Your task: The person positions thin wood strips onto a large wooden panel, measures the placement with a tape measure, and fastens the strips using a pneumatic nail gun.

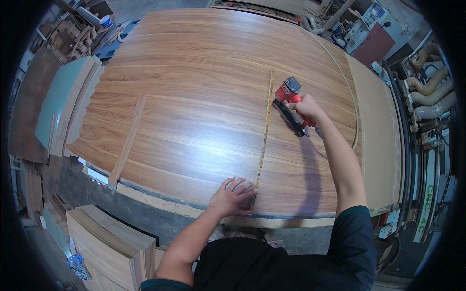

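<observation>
My right hand [307, 107] is closed round the grip of a red and black air nailer [292, 109]. The tool is held over the wood-grain panel [194, 87], its head close to the right side of a narrow yellowish strip [266, 128]. That strip runs from the panel's near edge toward its far part. At the strip's near end, my left hand [228, 199] is open with fingers spread, its fingertips at the strip; whether they press on it I cannot tell.
A loose wooden strip [128, 140] lies on the panel's left part. An air hose [350, 92] curves along the right side. Stacked boards stand at left [68, 104] and near left [104, 242]. Machinery with ducts [432, 97] lines the right.
</observation>
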Available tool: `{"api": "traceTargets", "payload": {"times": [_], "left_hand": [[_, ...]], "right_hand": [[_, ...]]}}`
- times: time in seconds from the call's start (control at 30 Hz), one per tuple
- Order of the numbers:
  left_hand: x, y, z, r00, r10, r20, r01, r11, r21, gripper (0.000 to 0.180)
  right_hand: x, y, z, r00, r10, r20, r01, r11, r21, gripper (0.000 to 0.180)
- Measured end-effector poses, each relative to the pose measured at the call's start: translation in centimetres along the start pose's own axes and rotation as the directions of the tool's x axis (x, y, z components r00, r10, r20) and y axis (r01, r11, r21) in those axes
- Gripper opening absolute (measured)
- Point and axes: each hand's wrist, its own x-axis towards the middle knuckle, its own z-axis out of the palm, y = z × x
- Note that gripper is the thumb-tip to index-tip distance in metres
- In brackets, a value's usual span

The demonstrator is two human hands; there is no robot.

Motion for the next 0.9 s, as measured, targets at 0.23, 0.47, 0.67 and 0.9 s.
{"api": "traceTargets", "payload": {"times": [0.23,0.47,0.67,0.9], "left_hand": [[-0.1,0.1,0.0,1.000,-0.003,0.000,0.003,1.000,0.020,0.101],[-0.1,-0.1,0.7,1.000,0.001,0.014,-0.001,1.000,0.020,0.103],[0.1,0.0,0.1,0.996,-0.009,0.092,0.005,0.999,0.045,0.103],[0.0,-0.1,0.2,0.993,-0.013,0.117,0.007,0.999,0.046,0.105]], "right_hand": [[0.4,-0.3,0.1,1.000,-0.002,0.019,0.003,1.000,-0.019,0.036],[-0.3,-1.0,-0.1,1.000,-0.011,0.029,0.011,1.000,-0.003,0.034],[-0.5,-1.0,0.0,0.999,-0.032,0.011,0.031,0.999,0.026,0.032],[-0.3,-1.3,-0.2,0.999,-0.007,0.041,0.005,0.999,0.046,0.034]]}}
